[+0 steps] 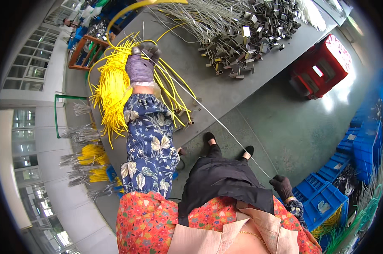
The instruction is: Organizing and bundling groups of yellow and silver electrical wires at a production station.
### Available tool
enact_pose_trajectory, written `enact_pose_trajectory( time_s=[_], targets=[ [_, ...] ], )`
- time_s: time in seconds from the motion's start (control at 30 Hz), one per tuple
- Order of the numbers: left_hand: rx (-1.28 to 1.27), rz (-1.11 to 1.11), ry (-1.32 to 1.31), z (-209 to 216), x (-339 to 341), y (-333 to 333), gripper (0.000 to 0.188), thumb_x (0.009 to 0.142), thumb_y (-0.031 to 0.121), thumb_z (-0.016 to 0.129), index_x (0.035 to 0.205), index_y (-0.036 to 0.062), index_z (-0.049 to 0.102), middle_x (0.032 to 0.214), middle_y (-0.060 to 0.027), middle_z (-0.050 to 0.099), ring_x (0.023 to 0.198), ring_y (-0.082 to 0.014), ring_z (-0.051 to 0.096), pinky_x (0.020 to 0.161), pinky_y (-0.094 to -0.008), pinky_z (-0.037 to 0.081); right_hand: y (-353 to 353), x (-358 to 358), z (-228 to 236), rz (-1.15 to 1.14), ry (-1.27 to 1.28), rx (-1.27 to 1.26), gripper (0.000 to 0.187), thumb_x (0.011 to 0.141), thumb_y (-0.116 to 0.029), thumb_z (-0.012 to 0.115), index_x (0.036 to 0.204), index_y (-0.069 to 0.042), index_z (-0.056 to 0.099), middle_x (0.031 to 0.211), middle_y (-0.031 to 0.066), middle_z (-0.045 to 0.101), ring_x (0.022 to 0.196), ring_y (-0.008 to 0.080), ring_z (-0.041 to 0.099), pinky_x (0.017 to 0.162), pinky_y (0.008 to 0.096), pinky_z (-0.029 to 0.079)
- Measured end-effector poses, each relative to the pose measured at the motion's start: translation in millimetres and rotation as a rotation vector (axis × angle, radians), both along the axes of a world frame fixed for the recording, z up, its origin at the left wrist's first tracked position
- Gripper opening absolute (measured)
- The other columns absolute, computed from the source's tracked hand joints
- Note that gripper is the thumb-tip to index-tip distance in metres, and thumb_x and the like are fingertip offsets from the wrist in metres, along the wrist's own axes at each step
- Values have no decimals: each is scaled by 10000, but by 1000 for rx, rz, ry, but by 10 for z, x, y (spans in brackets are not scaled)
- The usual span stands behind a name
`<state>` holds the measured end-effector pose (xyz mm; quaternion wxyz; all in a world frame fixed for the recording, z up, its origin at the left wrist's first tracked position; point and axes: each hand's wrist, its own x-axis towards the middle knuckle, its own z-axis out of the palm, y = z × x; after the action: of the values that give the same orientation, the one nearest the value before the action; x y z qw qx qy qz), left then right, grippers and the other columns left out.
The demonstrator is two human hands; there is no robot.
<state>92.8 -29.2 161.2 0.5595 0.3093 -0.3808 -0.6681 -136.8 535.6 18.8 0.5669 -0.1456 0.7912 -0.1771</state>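
My left hand [141,64], in a grey-purple glove, reaches over the grey table with its fingers closed around a thin pale wire [219,120]. Beside and partly under it lies a thick bundle of yellow tubes [112,91]; whether a tube is also in that grip is hard to see. The wire runs taut down to the right, across my body. At its lower end my right hand [281,187], in a dark glove, is closed on it, low by my side. A few yellow tubes [171,94] with small metal pieces at their ends lie right of my left forearm.
A pile of metal clips with pale wires [246,40] covers the far part of the table [225,91]. A red plastic stool [320,67] stands beyond the table's right edge. Blue crates [320,199] are stacked at right. Yellow and pale wire bundles [93,154] hang at left.
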Motion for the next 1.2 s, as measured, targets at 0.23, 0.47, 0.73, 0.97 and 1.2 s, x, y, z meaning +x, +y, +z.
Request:
enact_pose_trajectory(
  time_s=[0.23, 0.47, 0.73, 0.97, 1.2],
  targets=[
    [11, 6, 19, 214, 205, -119, 289, 927, 285, 419, 1023, 24, 498, 1011, -211, 582, 901, -337, 596, 763, -449, 531, 107, -122, -82, -8, 62, -24, 234, 728, -246, 644, 774, -19, 620, 626, 52, 558, 571, 135, 510, 535, 296, 400],
    [148, 50, -221, 233, 207, 3, 309, 930, 269, 415, 1052, -6, 487, 999, -189, 595, 866, -299, 611, 748, -398, 535, 142, -138, -144, -101, 11, -108, 200, 711, -212, 663, 772, -26, 627, 633, 24, 557, 570, 116, 498, 526, 270, 400],
    [113, 50, -217, 178, 413, -54, 350, 934, 288, 407, 1102, -15, 455, 979, -191, 600, 808, -288, 612, 711, -376, 529, 121, -93, -52, -116, -3, -36, 171, 710, -188, 660, 753, -26, 629, 626, 19, 561, 563, 109, 495, 519, 267, 398],
    [182, -56, -155, 56, 539, -62, 330, 903, 288, 479, 1056, -4, 494, 941, -168, 613, 783, -267, 617, 687, -387, 531, 104, -168, -126, -196, -115, -132, 133, 719, -163, 651, 733, -34, 625, 595, 7, 541, 508, 95, 466, 462, 250, 365],
    [280, -678, -156, -1658, 272, 1238, 250, 875, 187, 485, 1007, -10, 565, 856, -171, 623, 773, -274, 617, 735, -387, 507, 93, -81, -222, -289, -353, -215, 150, 754, -172, 623, 712, -28, 630, 525, -2, 503, 423, 84, 423, 402, 224, 307]
  ],
)
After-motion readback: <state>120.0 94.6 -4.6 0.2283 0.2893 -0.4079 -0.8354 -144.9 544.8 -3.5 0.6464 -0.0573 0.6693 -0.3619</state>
